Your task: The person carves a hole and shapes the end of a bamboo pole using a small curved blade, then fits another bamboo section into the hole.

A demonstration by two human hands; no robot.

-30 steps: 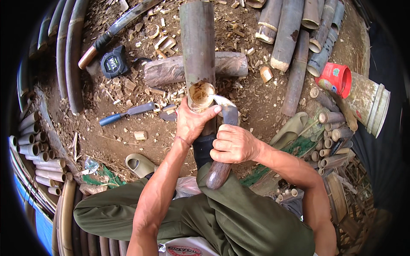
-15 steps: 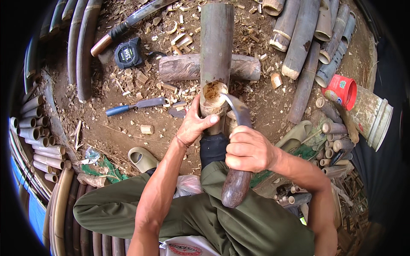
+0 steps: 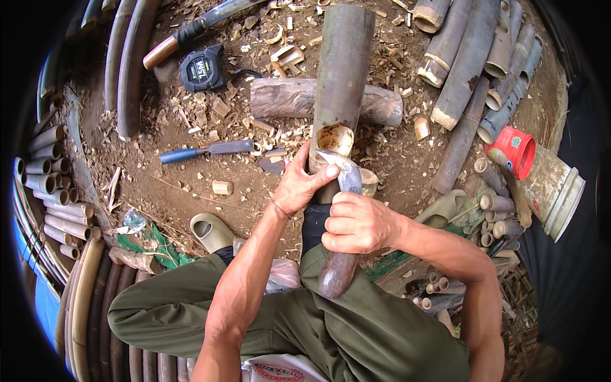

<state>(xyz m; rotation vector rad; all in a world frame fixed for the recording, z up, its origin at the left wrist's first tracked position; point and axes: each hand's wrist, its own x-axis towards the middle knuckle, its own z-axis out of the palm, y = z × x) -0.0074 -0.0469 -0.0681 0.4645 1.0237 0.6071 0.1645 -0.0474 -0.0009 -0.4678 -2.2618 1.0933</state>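
Observation:
A thick bamboo tube (image 3: 344, 67) leans over a short log (image 3: 283, 99), a cut opening near its lower end. My left hand (image 3: 298, 184) wraps around the tube's left side just below that opening, thumb lying across the front. In my right hand (image 3: 359, 224) is a curved knife with a dark, thick wooden handle (image 3: 338, 275). Its blade (image 3: 349, 175) points up at the lower rim of the opening, close beside my left thumb. Whether the edge touches the bamboo I cannot tell. The handle's butt hangs over my knee.
Wood chips litter the dirt around a blue-handled chisel (image 3: 207, 151), a tape measure (image 3: 202, 68) and a machete (image 3: 197, 28). Bamboo lengths (image 3: 468, 60) lie at far right, near a red tub (image 3: 511, 153) and a dirty white bucket (image 3: 552, 188). Cut bamboo pieces (image 3: 67, 210) are stacked at left.
The knife blade has swung left and down from the right of the opening to its lower rim, by my left thumb. The tube appears farther right and more tilted.

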